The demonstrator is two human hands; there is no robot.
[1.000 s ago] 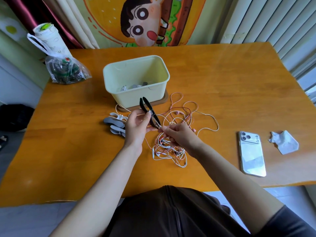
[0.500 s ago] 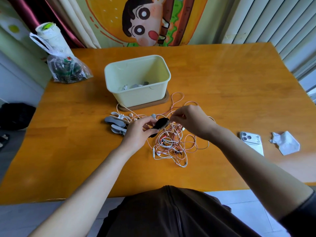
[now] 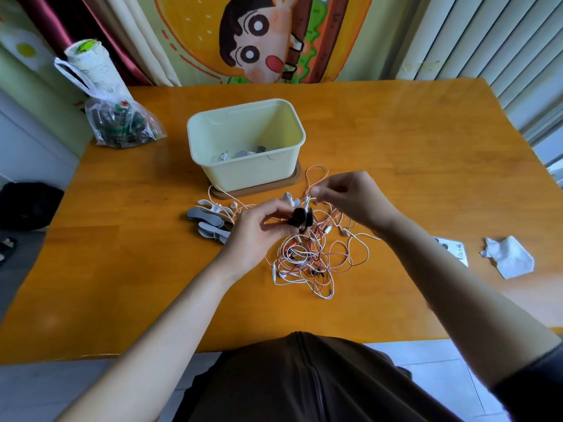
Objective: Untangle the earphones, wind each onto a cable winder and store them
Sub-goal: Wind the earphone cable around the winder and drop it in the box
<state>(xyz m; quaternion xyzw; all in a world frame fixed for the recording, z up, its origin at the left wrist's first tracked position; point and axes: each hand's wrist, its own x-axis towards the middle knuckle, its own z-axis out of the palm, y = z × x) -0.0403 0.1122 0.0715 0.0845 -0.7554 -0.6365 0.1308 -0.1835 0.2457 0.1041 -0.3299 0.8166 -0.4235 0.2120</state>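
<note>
Winding should go cleanly if the left hand [image 3: 262, 228], its grip closed on the small black cable winder [image 3: 300, 220] just above the pink-and-white earphone tangle [image 3: 307, 260] on the orange wooden table [image 3: 122, 269], holds steady while the right hand [image 3: 350, 199], its grip pinching a thin white cord [image 3: 306, 205], feeds it under light tension.

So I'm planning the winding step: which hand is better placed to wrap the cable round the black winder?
Probably the right hand: it pinches the cable just above the winder, while the left hand grips the winder itself and can steady it.
</note>
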